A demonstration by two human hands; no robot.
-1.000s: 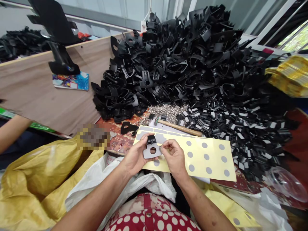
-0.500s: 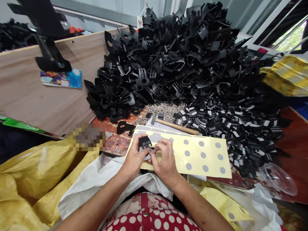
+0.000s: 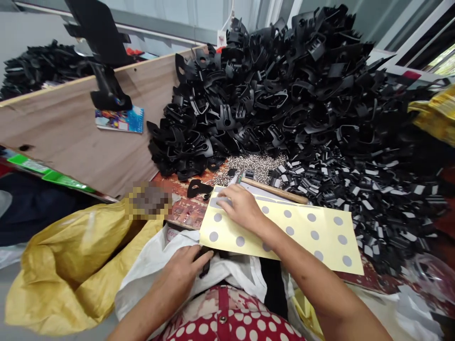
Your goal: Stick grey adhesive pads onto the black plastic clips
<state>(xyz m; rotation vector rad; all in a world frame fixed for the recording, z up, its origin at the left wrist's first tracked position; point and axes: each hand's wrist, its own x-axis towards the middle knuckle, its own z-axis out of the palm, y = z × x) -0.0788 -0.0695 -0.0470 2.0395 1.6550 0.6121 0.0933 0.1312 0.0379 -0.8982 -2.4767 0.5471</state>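
Observation:
My left hand [image 3: 179,270] is low over a white sack [image 3: 140,279], its thumb and forefinger apart. Something dark shows just under its thumb, too hidden to tell what it is. My right hand [image 3: 243,208] lies over the left end of a yellow sheet [image 3: 256,229], fingertips apart on the grey stickers along its upper edge. Rows of round grey stickers cover the rest of the sheet. Beyond the sheet lies a hammer [image 3: 277,190] with a wooden handle, beside a heap of small metal parts [image 3: 258,166].
A tall heap of black plastic parts [image 3: 225,118] rises behind. Smaller black pieces with pale patches [image 3: 330,189] spread to the right. A wooden board [image 3: 71,137] stands at left, a yellow sack [image 3: 74,260] below it. A clear plastic bowl [image 3: 430,274] is at far right.
My hands were together around a black clip part above the sheet. They have parted: the left moved down and towards me, the right onto the stickers. The view has shifted left.

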